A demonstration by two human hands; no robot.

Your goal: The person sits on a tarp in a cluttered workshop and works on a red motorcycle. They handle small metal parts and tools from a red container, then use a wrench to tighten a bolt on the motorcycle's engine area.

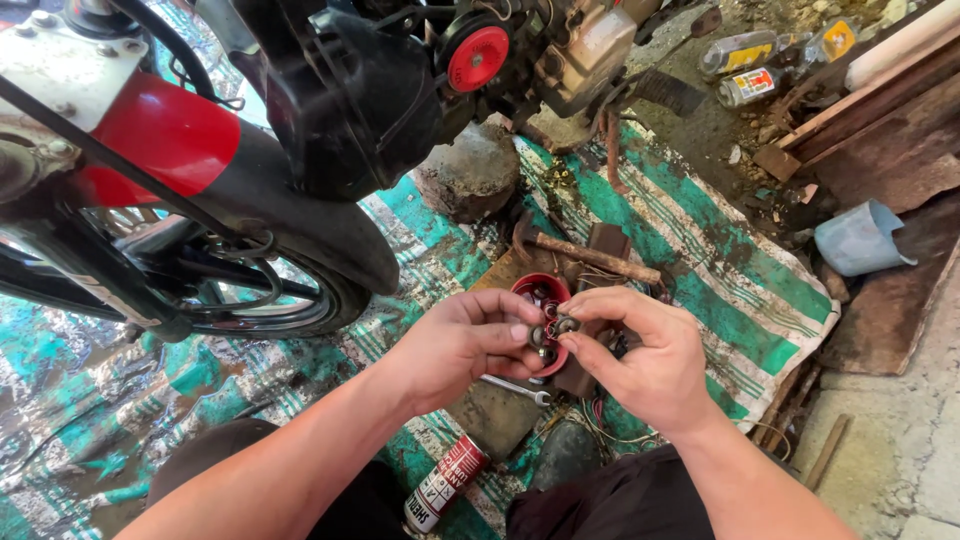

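Note:
My left hand [468, 342] and my right hand [640, 355] meet in front of me, fingertips together over a small red bowl [541, 290] of metal parts. Between the fingertips are small round metal parts [553, 328], like nuts or washers, pinched by both hands. The bowl stands on a green and white striped mat [720, 270]. A hammer [585, 255] with a rusty handle lies just behind the bowl. A small wrench [515, 389] lies below my hands.
A motorcycle with a red fender [165, 135], front wheel [300, 300] and engine [560, 50] fills the upper left. A rock [470, 175] props it. A red spray can [445, 483] lies near my knees. A blue cup [858, 240], bottles [745, 65] and planks lie at right.

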